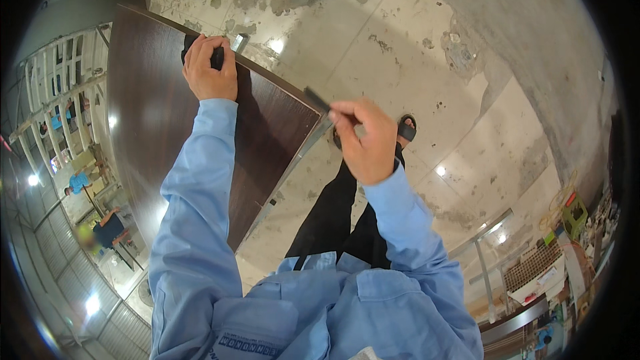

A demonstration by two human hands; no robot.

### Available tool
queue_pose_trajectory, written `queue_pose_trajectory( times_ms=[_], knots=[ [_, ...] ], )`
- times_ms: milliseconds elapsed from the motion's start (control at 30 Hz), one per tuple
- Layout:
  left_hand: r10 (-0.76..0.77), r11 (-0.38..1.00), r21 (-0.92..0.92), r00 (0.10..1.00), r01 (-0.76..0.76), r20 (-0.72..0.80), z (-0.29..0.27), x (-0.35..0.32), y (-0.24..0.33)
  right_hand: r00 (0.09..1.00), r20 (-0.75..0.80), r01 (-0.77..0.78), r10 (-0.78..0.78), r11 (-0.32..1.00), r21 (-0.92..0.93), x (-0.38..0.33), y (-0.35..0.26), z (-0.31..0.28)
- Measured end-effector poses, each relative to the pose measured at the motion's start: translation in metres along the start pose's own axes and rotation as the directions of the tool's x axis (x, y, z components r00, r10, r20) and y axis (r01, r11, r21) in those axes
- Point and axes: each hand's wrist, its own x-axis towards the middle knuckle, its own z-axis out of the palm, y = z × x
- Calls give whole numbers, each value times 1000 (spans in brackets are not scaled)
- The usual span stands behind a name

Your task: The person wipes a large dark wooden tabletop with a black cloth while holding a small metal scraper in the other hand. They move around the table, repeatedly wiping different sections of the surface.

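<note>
A dark brown wooden panel (267, 127) with a glossy surface stands at waist height to my left. My left hand (210, 70) lies near its far edge, fingers curled over a black object (217, 58), mostly hidden under the palm; its kind cannot be made out. At the panel's near right corner, my right hand (365, 137) pinches a dark, narrow, flat strip-like tool (316, 99) between thumb and fingers. The tool's far end meets the panel's edge at the corner. My right hand is slightly smeared by motion.
A metal bracket (240, 42) sticks out beside the panel's far edge. Patchy, stained floor tiles (400, 47) spread to the right. A metal rail frame (483, 253) and a perforated crate (533, 267) stand at lower right. Several people work far left, past a white slatted rack (57, 80).
</note>
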Motion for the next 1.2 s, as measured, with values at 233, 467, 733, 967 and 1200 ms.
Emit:
queue_pose_trajectory(
  times_ms=[233, 467, 733, 967, 1200],
  knots=[
    [2, 1000, 0, 1000, -2, -2, -2, 0, 2, 988, 153, -8, -24, 978, 207, 8, -3, -7],
    [-34, 999, 25, 999, 34, -9, 0, 0, 3, 996, -29, 87, -88, 996, -31, -7, 0, 4],
    [-8, 1000, -10, 999, 7, -42, 2, -1, 1, 850, 83, 521, -521, 805, -283, -42, 25, 23],
    [-3, 1000, -24, 999, 2, -34, 4, -2, -1, 934, 83, 357, -349, 922, -151, -24, 24, 13],
    [-8, 1000, 2, 999, 8, -38, 1, -2, 2, 965, -75, 226, -251, 942, -247, -10, 7, 4]
  ],
)
